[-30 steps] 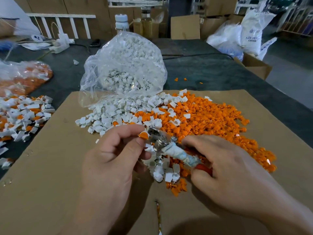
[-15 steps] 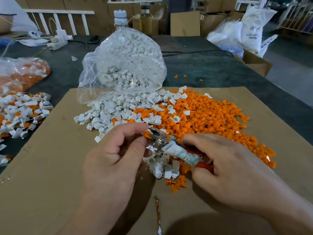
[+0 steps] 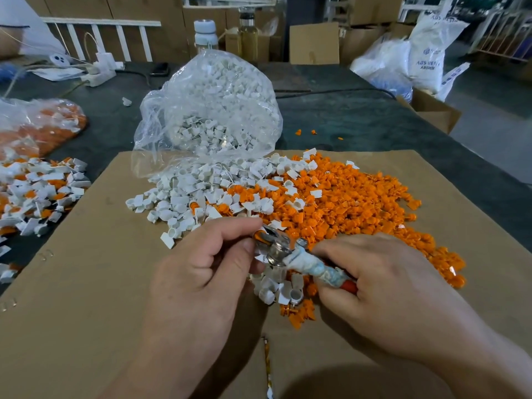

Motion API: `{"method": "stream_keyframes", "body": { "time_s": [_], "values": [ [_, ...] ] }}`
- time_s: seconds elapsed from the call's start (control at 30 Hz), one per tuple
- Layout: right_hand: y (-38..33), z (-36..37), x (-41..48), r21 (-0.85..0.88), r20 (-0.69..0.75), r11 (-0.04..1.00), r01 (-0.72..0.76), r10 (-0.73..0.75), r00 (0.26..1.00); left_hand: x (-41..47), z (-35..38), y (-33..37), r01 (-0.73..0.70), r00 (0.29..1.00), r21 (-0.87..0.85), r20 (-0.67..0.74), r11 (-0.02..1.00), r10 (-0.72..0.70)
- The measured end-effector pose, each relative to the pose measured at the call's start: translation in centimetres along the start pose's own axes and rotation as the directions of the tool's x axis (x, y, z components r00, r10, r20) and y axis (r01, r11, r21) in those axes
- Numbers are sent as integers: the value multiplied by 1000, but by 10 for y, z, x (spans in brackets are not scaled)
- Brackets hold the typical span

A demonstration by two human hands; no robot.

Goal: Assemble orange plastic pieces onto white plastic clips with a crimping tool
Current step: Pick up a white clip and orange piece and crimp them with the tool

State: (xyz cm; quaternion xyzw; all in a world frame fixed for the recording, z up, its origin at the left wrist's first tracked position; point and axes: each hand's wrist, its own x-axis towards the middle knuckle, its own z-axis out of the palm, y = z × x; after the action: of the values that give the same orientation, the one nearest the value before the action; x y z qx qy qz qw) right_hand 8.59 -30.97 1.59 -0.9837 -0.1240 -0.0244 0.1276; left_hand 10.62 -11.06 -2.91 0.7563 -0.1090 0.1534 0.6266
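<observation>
My right hand (image 3: 383, 289) grips the taped handles of the metal crimping tool (image 3: 288, 250), whose jaws point left. Between thumb and forefinger my left hand (image 3: 207, 269) pinches a small piece with an orange part (image 3: 257, 235) right at those jaws; most of that piece is hidden by my fingers. Loose white clips (image 3: 201, 194) lie heaped on the cardboard sheet (image 3: 86, 283) beyond my hands. To their right spreads a wide pile of orange pieces (image 3: 351, 203). A small cluster of white clips (image 3: 277, 289) lies just under the tool.
A clear bag of white clips (image 3: 213, 110) stands behind the heap. At the left lie assembled white-and-orange pieces (image 3: 37, 191) and another bag (image 3: 37, 128). Bottles (image 3: 205, 34), a power strip (image 3: 99, 73), cardboard boxes (image 3: 431, 110) and white sacks (image 3: 426, 53) stand further back.
The piece in my left hand has moved slightly closer into the tool's jaws. Both hands stay in nearly the same spot; the view has tilted a little.
</observation>
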Motion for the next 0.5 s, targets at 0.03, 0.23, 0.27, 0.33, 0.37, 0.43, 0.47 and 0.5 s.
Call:
{"method": "stream_keyframes", "body": {
  "time_s": [0.03,0.23,0.27,0.33,0.37,0.43,0.47,0.5],
  "values": [
    [-1,0,0,-2,-5,1000,-6,6,1000,0,0,0,-5,1000,1,-1,1000,5],
    [-3,-1,0,6,1,1000,-17,17,1000,0,1,-1,5,1000,-53,0,999,-5],
    [-2,-1,0,10,-1,1000,-17,17,1000,0,2,-2,3,1000,-59,-1,998,-3],
    [-2,-1,-1,16,-3,1000,-22,22,1000,0,2,-3,-7,1000,-64,-1,998,7],
    [-2,-2,-1,15,-2,1000,-22,22,1000,0,2,-4,-12,1000,-68,0,998,12],
    [-3,-3,-1,11,6,1000,-21,21,1000,1,2,-6,-17,1000,-82,7,997,18],
    [-3,-4,0,10,12,1000,-18,18,1000,1,2,-8,-20,1000,-88,8,996,21],
    [-3,-4,0,9,16,1000,-16,16,1000,2,2,-10,-25,1000,-88,7,996,26]
  ]
}}
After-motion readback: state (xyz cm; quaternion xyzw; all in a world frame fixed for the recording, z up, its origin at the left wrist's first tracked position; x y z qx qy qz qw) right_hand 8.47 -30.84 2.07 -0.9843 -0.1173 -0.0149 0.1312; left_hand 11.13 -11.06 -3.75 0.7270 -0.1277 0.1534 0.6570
